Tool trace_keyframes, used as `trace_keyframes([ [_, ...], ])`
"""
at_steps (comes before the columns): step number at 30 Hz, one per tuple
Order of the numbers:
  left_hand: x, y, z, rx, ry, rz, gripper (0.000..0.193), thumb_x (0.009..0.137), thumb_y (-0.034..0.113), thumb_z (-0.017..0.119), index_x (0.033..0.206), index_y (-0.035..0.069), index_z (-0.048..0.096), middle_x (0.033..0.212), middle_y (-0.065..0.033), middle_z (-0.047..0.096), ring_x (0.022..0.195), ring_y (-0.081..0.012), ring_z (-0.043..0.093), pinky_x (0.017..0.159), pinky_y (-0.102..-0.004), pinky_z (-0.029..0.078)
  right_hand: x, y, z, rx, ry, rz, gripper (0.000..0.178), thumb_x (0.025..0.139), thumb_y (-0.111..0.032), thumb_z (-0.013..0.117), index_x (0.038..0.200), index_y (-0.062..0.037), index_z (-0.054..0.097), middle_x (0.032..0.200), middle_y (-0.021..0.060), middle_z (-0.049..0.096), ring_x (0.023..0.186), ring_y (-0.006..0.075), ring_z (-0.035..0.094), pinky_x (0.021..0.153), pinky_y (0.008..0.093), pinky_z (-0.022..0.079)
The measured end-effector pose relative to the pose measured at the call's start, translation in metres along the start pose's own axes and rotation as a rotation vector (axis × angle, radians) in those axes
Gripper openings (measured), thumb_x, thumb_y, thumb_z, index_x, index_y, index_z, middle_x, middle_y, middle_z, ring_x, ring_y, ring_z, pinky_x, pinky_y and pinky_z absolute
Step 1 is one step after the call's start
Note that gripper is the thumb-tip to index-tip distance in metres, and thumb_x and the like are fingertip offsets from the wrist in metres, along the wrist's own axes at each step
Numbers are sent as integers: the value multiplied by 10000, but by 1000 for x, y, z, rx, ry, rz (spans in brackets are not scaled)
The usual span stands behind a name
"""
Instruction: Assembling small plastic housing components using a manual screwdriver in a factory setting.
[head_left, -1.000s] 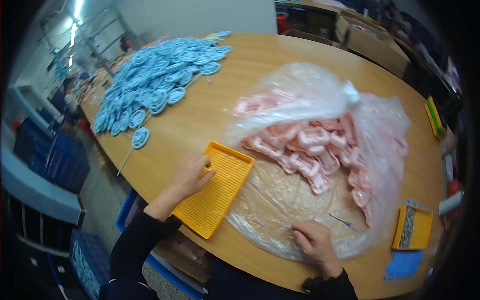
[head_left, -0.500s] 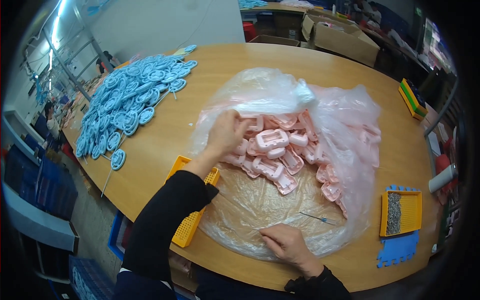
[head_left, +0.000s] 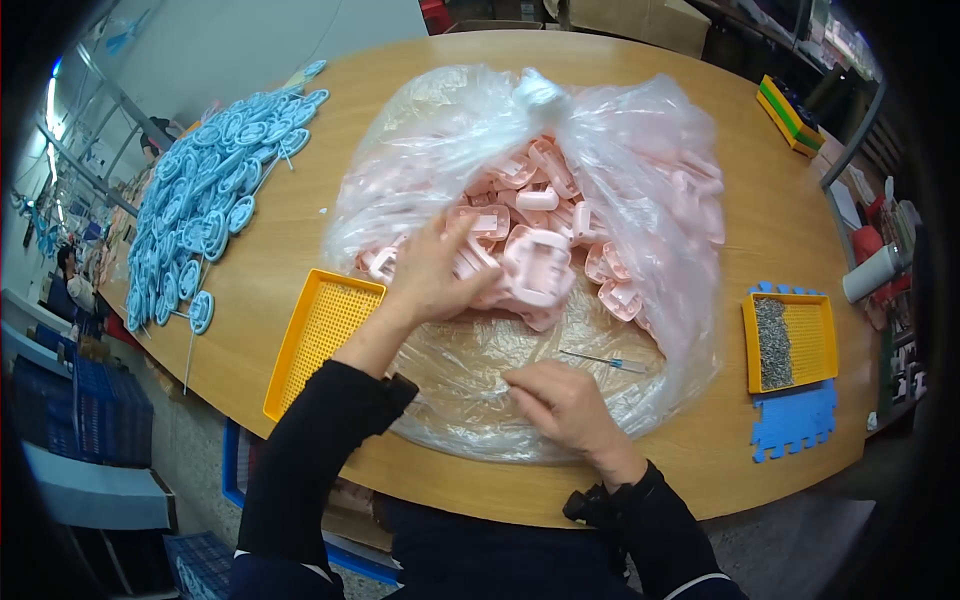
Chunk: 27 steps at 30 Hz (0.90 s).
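Observation:
Pale pink plastic shells (head_left: pixel 540 265), each with a rectangular window, spill in a heap from a clear plastic bag (head_left: pixel 640 150). My left hand (head_left: pixel 435 270) lies over the heap's left part, thumb and fingers spread, touching shells. Below the heap, over the flattened near part of the bag, my right hand (head_left: pixel 565 405) has its fingers curled together. Whatever is between those fingertips, if anything, is hidden. Just beyond the right hand lies a thin screwdriver (head_left: pixel 605 361) with a translucent bluish handle.
A yellow perforated tray (head_left: pixel 320 335) sits left of the bag. Light blue looped plastic parts (head_left: pixel 205 190) are piled at the far left. On the right, a yellow tray (head_left: pixel 815 340) of small metal pieces stands by a blue foam mat (head_left: pixel 795 420). Stacked coloured trays (head_left: pixel 790 115) stand far right.
The view has shifted, so the table sits differently in it. My left hand has spread over the shells, and several have come nearer with it. My right hand stays curled on the bag.

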<state>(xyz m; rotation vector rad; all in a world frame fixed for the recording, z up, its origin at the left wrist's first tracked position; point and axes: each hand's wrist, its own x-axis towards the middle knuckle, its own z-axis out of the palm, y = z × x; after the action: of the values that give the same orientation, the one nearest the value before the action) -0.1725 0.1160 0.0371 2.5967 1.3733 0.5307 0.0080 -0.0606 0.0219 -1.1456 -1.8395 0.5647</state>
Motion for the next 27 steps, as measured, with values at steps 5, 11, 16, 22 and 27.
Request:
trace_keyframes([
  [5, -28, 38, -7, -109, -34, 27, 786, 756, 539, 674, 1390, 134, 446, 1439, -271, 319, 1306, -450, 357, 1058, -532, 312, -1, 2, -36, -112, 210, -8, 173, 791, -56, 667, 956, -7, 660, 961, 135, 656, 883, 288, 638, 760, 363, 511],
  [11, -24, 87, -24, 265, 165, 156, 604, 762, 378, 716, 1269, 88, 562, 1373, -171, 437, 1147, -363, 489, 945, -441, 392, 5, 33, -101, -250, 221, 179, 182, 818, -63, 616, 989, -10, 652, 1014, 131, 631, 961, 318, 590, 822, 378, 480],
  [16, 32, 141, 25, -66, 43, 617, 507, 742, 227, 690, 1204, 60, 565, 1203, -154, 542, 1128, -329, 501, 952, -432, 395, 10, 29, -122, -893, 215, 170, 374, 803, -120, 636, 1165, -40, 590, 1321, 201, 451, 1221, 385, 413, 1004, 481, 353],
  [22, 103, 185, 97, -178, 139, 941, 330, 775, 217, 626, 1081, 95, 629, 1187, -136, 555, 1191, -302, 473, 996, -528, 312, 26, 11, -142, -879, 234, 230, 498, 788, -141, 652, 1270, -75, 549, 1390, 216, 368, 1300, 410, 327, 1049, 561, 269],
  [27, 142, 183, 118, -71, 109, 824, 469, 732, 302, 651, 1166, 133, 593, 1226, -139, 540, 1211, -311, 466, 1001, -549, 310, 17, 9, -130, -961, 170, 258, 472, 805, -134, 633, 1270, -100, 556, 1380, 198, 393, 1361, 399, 273, 1055, 668, 144],
])
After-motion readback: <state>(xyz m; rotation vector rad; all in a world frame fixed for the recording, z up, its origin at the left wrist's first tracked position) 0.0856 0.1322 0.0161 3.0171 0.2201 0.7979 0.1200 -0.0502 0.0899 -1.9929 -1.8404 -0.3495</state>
